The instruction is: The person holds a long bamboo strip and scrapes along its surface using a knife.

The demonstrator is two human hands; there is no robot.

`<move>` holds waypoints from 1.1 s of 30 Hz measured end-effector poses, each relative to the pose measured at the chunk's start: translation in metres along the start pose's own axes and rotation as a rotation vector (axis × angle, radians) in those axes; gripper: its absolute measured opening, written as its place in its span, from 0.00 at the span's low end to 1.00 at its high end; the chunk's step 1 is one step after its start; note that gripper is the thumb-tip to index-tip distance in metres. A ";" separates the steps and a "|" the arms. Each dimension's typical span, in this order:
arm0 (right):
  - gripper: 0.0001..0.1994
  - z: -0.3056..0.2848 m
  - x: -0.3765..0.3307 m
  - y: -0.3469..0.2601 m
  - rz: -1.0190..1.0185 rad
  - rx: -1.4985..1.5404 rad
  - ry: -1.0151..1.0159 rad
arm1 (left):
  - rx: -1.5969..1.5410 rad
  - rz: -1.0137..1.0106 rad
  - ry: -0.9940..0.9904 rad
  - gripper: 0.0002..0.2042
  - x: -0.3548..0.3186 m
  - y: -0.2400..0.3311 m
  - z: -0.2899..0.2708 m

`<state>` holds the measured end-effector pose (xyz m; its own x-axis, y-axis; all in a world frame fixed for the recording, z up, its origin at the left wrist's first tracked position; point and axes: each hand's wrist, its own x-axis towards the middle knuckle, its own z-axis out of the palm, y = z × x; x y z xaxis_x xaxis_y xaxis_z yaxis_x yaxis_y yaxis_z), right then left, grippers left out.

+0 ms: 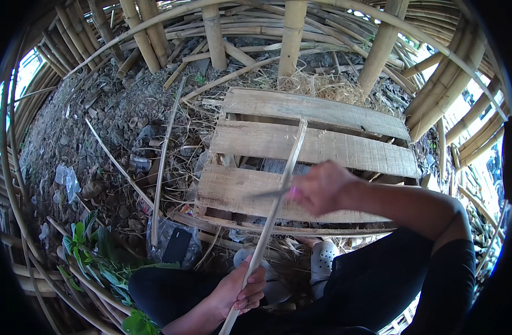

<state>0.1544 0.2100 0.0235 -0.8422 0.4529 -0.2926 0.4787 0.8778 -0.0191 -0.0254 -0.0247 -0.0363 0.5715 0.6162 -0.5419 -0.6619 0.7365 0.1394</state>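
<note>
My left hand [246,287] is closed round the lower part of a long bamboo strip [272,215]. The strip slants up and away from me, its far end lying over a low platform of wooden slats [261,139]. My right hand [322,190], somewhat blurred, is closed on the pink handle of a knife [267,194]. The knife's blade points left and crosses the strip at about its middle; whether it touches the strip I cannot tell.
Loose bamboo strips [165,156] lie on the rubble ground at left. A black phone-like slab [177,244] rests on clear plastic by my knee, near a leafy green plant [94,251]. Bamboo posts [292,39] stand behind the platform, with shavings [323,86] at its far edge.
</note>
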 end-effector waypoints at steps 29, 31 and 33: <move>0.26 -0.007 0.016 0.078 0.328 -0.055 0.232 | 0.010 -0.018 0.021 0.26 -0.004 -0.003 0.002; 0.26 -0.020 0.018 0.068 0.401 0.053 0.173 | -0.027 0.009 0.011 0.26 -0.002 -0.001 -0.001; 0.25 -0.013 0.018 0.057 0.359 0.018 0.172 | -0.030 0.013 0.001 0.26 -0.004 -0.001 -0.002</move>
<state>0.1636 0.2707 0.0294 -0.6489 0.7515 -0.1190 0.7533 0.6566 0.0383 -0.0279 -0.0278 -0.0360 0.5623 0.6255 -0.5409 -0.6834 0.7198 0.1218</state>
